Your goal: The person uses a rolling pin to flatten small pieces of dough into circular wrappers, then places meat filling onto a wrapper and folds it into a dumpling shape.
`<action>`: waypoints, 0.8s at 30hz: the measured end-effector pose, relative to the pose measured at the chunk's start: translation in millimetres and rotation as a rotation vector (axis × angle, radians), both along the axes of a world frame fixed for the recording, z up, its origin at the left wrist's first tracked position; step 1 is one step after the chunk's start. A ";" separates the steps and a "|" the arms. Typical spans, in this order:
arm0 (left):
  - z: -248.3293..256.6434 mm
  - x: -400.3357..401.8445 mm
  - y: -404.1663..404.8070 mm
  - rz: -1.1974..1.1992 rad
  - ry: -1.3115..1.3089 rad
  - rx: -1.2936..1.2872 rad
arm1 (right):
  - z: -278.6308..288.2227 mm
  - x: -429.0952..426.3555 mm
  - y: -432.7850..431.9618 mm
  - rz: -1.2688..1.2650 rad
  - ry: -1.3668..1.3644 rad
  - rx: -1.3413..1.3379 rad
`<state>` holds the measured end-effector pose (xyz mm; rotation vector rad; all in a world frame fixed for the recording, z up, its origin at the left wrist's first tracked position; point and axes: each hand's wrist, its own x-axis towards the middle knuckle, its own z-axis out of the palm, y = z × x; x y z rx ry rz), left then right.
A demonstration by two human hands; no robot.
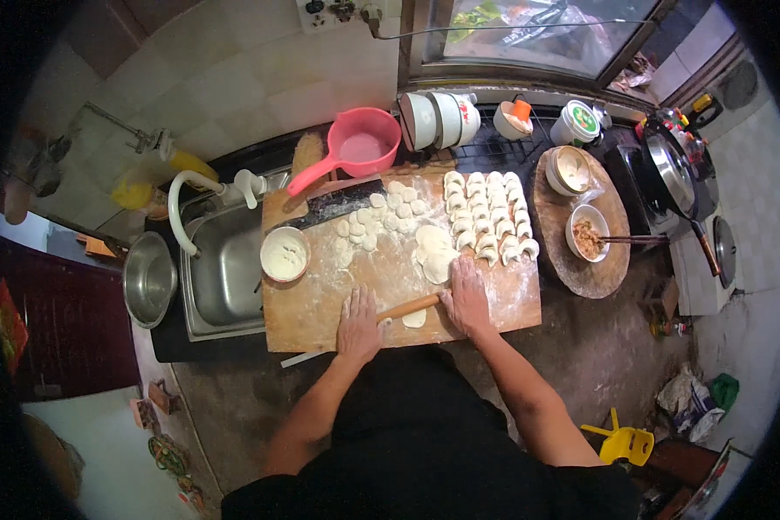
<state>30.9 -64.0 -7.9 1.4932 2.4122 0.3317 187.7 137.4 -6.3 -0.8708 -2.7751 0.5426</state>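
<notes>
A wooden rolling pin (pixel 408 307) lies across the front of a floured wooden board (pixel 325 312). My left hand (pixel 359 325) rests over its left end, fingers stretched forward, and my right hand (pixel 469 296) covers the right end. Under and just in front of the pin is a small round dough wrapper (pixel 415 319). Beyond my right hand lies a pile of rolled wrappers (pixel 435 250). Flattened dough pieces (pixel 364 227) are scattered farther back. Several rows of folded dumplings (pixel 491 218) fill the board's right side. A bowl of flour (pixel 285 255) stands at the left edge.
Left of the board is a steel sink (pixel 227 279) with a white faucet (pixel 177 208) and a metal basin (pixel 149 279). Behind it sits a pink ladle (pixel 364 140). At right, an oval wooden board (pixel 585 279) bears a bowl of filling (pixel 587 234) with chopsticks (pixel 637 240).
</notes>
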 end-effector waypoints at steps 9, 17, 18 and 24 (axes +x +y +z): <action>-18.2 33.1 -14.7 0.030 -0.040 -0.022 | -7.2 16.9 0.3 0.064 -0.013 -0.051; -0.6 58.0 -16.8 0.097 0.040 0.000 | -24.2 58.2 -6.3 0.058 -0.078 -0.049; -0.9 64.6 -21.0 0.050 0.008 0.048 | -24.6 61.7 -7.8 0.073 -0.062 -0.032; -21.0 29.1 17.9 0.298 0.190 0.033 | -7.7 7.5 20.0 0.107 0.046 0.005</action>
